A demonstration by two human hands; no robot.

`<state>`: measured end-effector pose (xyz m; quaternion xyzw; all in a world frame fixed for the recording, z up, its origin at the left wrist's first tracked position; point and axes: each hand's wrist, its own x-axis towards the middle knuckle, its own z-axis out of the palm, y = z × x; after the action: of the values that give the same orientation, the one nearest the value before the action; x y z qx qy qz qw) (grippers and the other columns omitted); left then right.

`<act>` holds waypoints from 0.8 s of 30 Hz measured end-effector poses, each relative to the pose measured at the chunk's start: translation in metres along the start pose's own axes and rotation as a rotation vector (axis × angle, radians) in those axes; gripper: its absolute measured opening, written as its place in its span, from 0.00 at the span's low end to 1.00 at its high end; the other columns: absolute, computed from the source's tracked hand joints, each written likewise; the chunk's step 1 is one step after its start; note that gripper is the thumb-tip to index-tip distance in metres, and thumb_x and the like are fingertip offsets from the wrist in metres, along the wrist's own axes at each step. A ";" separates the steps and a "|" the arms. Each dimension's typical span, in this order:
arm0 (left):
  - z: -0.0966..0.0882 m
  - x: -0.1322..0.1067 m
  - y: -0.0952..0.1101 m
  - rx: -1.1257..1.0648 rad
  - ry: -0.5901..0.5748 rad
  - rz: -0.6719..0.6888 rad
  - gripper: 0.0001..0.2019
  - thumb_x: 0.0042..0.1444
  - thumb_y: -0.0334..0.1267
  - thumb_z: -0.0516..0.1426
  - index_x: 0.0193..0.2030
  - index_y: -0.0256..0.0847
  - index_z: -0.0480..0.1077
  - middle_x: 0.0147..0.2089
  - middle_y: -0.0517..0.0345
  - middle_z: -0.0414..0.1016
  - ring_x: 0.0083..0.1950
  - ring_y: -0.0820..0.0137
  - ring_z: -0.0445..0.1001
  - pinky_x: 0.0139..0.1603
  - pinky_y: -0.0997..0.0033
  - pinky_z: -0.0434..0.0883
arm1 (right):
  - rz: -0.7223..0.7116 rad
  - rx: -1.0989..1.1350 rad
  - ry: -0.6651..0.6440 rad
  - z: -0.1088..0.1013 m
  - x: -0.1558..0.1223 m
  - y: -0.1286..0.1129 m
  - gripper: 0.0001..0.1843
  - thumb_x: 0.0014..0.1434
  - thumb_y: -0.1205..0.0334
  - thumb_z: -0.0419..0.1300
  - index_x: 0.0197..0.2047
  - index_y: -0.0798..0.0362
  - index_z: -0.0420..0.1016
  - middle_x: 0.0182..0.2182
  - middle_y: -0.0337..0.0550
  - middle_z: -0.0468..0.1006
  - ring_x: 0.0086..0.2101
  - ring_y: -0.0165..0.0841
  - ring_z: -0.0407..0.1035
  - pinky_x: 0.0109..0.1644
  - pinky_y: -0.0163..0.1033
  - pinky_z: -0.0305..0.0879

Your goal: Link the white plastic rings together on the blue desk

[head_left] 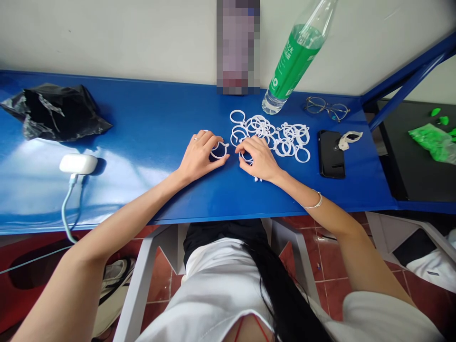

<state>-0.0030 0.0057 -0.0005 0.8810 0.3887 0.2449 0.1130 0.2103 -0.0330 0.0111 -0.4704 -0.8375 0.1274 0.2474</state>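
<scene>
My left hand (pixel 200 154) rests on the blue table (pixel 142 142) with its fingers curled round a white plastic ring (pixel 219 150). Beside it, my right hand (pixel 258 156) pinches another white ring (pixel 245 156) with bent fingers. Just beyond both hands lies a pile of several white plastic rings (pixel 278 135). A few tiny white pieces (pixel 257 179) lie under my right wrist.
A black phone (pixel 331 153) with a white clip (pixel 349 139) lies to the right, glasses (pixel 326 108) and a green-labelled bottle (pixel 294 57) behind it. A black bag (pixel 53 111) and a white charger with cable (pixel 77 164) are on the left. A green bag (pixel 432 140) lies far right.
</scene>
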 end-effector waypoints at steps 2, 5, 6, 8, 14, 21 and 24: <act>0.000 0.000 0.000 0.006 -0.008 -0.022 0.17 0.59 0.50 0.54 0.47 0.40 0.68 0.44 0.49 0.71 0.48 0.58 0.68 0.50 0.58 0.65 | -0.002 0.006 -0.001 0.001 -0.001 0.000 0.08 0.55 0.71 0.53 0.38 0.51 0.67 0.34 0.43 0.74 0.38 0.39 0.67 0.47 0.47 0.57; 0.000 0.000 0.000 -0.005 -0.032 -0.035 0.17 0.59 0.49 0.55 0.49 0.40 0.68 0.45 0.48 0.71 0.50 0.56 0.68 0.51 0.56 0.64 | -0.008 0.017 0.000 0.002 -0.001 0.001 0.09 0.55 0.72 0.53 0.38 0.51 0.67 0.35 0.42 0.75 0.37 0.37 0.68 0.49 0.47 0.56; -0.001 0.000 0.000 -0.008 -0.038 -0.037 0.17 0.59 0.48 0.55 0.49 0.39 0.68 0.46 0.48 0.71 0.50 0.56 0.67 0.51 0.56 0.64 | -0.010 0.020 0.003 0.002 -0.002 0.001 0.09 0.55 0.72 0.52 0.38 0.51 0.67 0.35 0.42 0.75 0.37 0.37 0.69 0.49 0.47 0.56; -0.001 0.001 0.001 -0.010 -0.042 -0.038 0.17 0.60 0.48 0.54 0.49 0.39 0.68 0.46 0.47 0.71 0.51 0.56 0.67 0.51 0.56 0.64 | -0.012 0.028 0.009 0.003 -0.002 0.002 0.09 0.55 0.73 0.52 0.38 0.52 0.67 0.35 0.42 0.75 0.36 0.36 0.69 0.50 0.46 0.56; -0.001 0.001 0.001 -0.004 -0.045 -0.026 0.18 0.60 0.48 0.54 0.50 0.39 0.68 0.46 0.47 0.71 0.51 0.56 0.67 0.51 0.55 0.64 | -0.015 0.045 0.020 0.004 -0.002 0.003 0.10 0.56 0.73 0.52 0.39 0.52 0.68 0.36 0.41 0.75 0.35 0.34 0.69 0.51 0.45 0.56; -0.001 0.001 0.002 0.020 -0.034 -0.012 0.17 0.61 0.48 0.54 0.51 0.39 0.68 0.47 0.45 0.71 0.51 0.55 0.67 0.50 0.55 0.64 | -0.006 0.070 0.021 0.004 -0.002 0.002 0.08 0.57 0.72 0.52 0.38 0.51 0.67 0.36 0.41 0.76 0.34 0.34 0.69 0.51 0.46 0.56; -0.001 0.001 0.002 0.011 -0.031 -0.011 0.17 0.61 0.47 0.54 0.52 0.40 0.68 0.48 0.45 0.71 0.52 0.55 0.67 0.51 0.55 0.64 | -0.009 0.076 0.027 0.004 -0.002 0.002 0.08 0.58 0.72 0.52 0.38 0.51 0.67 0.36 0.41 0.76 0.34 0.34 0.70 0.51 0.45 0.56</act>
<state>-0.0017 0.0047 0.0010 0.8831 0.3932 0.2284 0.1158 0.2103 -0.0333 0.0058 -0.4585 -0.8307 0.1517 0.2768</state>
